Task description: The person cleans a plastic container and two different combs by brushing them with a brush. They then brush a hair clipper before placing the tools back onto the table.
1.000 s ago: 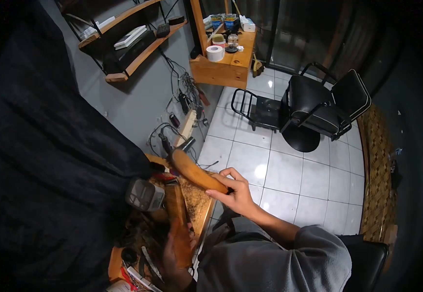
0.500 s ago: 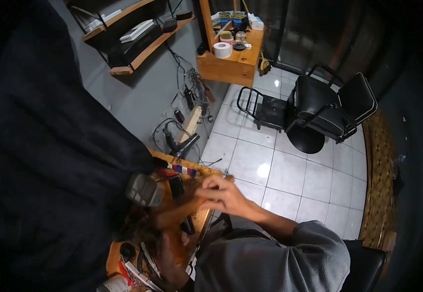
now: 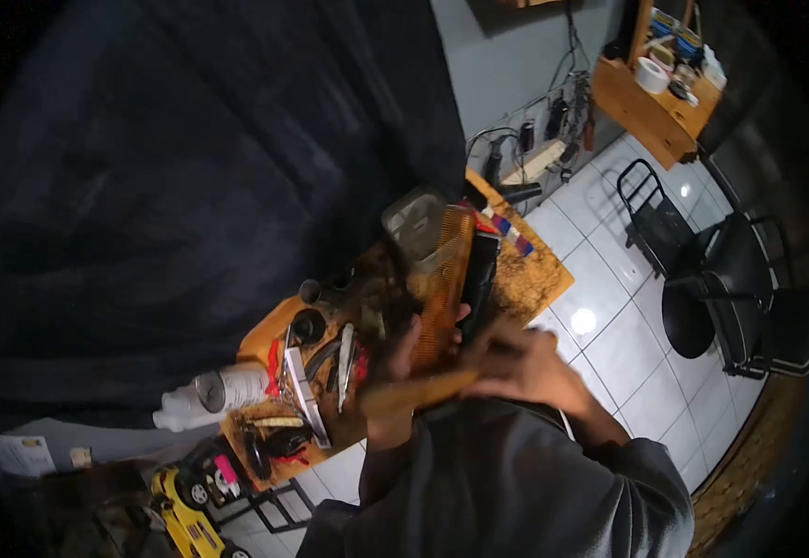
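An orange-brown comb [image 3: 446, 288] stands tilted over the table, its lower end in my left hand [image 3: 406, 352], whose fingers are closed round it. My right hand [image 3: 521, 367] is closed on one end of a long brown object [image 3: 418, 391], smeared by motion, which crosses in front of my left wrist. Behind the comb sits a clear plastic container [image 3: 414, 223]. A black case-like item [image 3: 481, 274] lies just right of the comb.
Scissors [image 3: 345, 367], a white box-like strip [image 3: 307, 395] and a spray bottle [image 3: 223, 391] lie on the wooden table [image 3: 539, 279]. A dark cloth [image 3: 190, 167] hangs at left. A black chair [image 3: 735, 270] stands at right, a yellow toy car [image 3: 186, 511] at lower left.
The view has turned left and down, so the scene sits further right. The comb, blurred and low before, is now raised upright. The long brown object now shows clearly from my right hand.
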Demonstrator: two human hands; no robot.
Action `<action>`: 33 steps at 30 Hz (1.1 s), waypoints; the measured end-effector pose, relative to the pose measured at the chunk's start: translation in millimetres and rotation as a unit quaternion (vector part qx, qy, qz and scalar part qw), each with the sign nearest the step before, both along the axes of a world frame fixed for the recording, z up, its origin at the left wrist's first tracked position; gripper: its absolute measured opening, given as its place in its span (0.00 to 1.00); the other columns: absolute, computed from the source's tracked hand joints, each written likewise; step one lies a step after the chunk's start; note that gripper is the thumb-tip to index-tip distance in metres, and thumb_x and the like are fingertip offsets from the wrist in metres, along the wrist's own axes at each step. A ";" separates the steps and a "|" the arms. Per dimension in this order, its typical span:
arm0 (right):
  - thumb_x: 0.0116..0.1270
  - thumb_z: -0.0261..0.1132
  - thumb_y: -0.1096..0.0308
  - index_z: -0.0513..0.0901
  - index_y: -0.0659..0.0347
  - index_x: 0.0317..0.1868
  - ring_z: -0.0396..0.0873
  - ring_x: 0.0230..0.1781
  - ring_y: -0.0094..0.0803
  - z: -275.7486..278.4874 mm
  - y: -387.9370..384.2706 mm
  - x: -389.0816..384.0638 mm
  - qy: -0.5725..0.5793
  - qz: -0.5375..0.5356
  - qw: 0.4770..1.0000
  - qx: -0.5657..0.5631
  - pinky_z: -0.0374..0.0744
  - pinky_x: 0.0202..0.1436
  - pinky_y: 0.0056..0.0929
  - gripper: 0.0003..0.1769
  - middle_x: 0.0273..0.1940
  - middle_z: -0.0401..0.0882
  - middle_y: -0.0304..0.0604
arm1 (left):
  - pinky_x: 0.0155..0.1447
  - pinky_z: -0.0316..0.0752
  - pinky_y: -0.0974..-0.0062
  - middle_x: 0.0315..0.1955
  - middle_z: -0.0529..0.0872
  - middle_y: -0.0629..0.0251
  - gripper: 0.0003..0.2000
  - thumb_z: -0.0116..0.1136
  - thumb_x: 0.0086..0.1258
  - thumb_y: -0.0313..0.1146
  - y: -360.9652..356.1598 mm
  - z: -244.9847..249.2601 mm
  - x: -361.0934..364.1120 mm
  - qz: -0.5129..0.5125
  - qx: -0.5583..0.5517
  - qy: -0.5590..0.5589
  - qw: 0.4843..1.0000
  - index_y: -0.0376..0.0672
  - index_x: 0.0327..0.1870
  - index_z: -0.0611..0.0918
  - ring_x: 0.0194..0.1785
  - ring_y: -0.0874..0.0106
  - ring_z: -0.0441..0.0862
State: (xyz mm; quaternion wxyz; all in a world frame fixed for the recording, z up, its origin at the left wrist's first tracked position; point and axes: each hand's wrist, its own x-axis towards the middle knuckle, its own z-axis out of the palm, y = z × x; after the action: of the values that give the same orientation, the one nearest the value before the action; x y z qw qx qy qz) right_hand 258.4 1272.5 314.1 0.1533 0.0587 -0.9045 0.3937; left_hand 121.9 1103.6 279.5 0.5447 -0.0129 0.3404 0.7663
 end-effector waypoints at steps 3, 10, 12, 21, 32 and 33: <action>0.51 0.76 0.66 0.87 0.61 0.44 0.81 0.35 0.31 -11.1 27.4 -10.5 0.106 -0.214 0.970 -0.047 0.80 0.36 0.29 0.18 0.41 0.78 0.42 | 0.51 0.75 0.72 0.60 0.76 0.55 0.29 0.45 0.77 0.47 -13.1 4.0 2.9 -0.013 0.025 0.044 0.999 0.38 0.71 0.62 0.47 0.70 0.78; 0.54 0.76 0.61 0.86 0.63 0.43 0.81 0.35 0.36 4.7 34.4 -6.2 0.105 -0.175 0.977 -0.064 0.79 0.39 0.30 0.19 0.41 0.79 0.45 | 0.49 0.74 0.74 0.57 0.77 0.53 0.28 0.41 0.78 0.49 -13.8 14.5 8.7 -0.001 0.036 0.018 0.999 0.36 0.69 0.65 0.43 0.72 0.77; 0.54 0.75 0.56 0.87 0.60 0.42 0.81 0.38 0.39 11.7 17.9 -5.5 0.063 0.030 0.996 -0.054 0.80 0.40 0.34 0.20 0.43 0.79 0.45 | 0.50 0.74 0.75 0.56 0.78 0.55 0.28 0.39 0.79 0.50 -13.4 16.3 -0.4 -0.035 0.042 -0.044 0.998 0.36 0.69 0.64 0.43 0.73 0.77; 0.51 0.77 0.64 0.86 0.65 0.41 0.80 0.40 0.36 1.4 31.3 -20.5 0.107 -0.278 0.952 -0.063 0.78 0.42 0.30 0.19 0.38 0.79 0.46 | 0.47 0.73 0.75 0.52 0.78 0.56 0.30 0.46 0.76 0.48 -31.6 14.2 8.2 -0.025 0.009 0.032 0.999 0.32 0.69 0.64 0.47 0.70 0.76; 0.61 0.68 0.74 0.79 0.70 0.52 0.70 0.29 0.23 -25.9 -0.6 -3.4 0.006 -0.213 0.894 -0.395 0.67 0.32 0.21 0.18 0.33 0.74 0.38 | 0.52 0.69 0.73 0.44 0.76 0.72 0.24 0.57 0.72 0.31 -17.4 24.9 1.8 0.252 -0.019 0.183 0.950 0.48 0.68 0.66 0.43 0.76 0.73; 0.67 0.60 0.78 0.73 0.68 0.56 0.68 0.22 0.21 -16.6 -9.0 -2.2 -0.052 -0.177 0.848 -0.498 0.66 0.26 0.18 0.17 0.33 0.73 0.37 | 0.55 0.71 0.72 0.45 0.78 0.71 0.21 0.57 0.72 0.29 -15.6 25.9 1.5 0.286 -0.020 0.177 0.942 0.48 0.65 0.69 0.46 0.76 0.75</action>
State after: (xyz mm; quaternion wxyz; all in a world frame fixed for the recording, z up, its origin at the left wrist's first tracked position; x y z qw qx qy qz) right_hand 256.3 1263.5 297.4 0.1819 -0.2067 -0.5891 0.7597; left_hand 123.4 1087.9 305.4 0.2335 0.0152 0.4287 0.8726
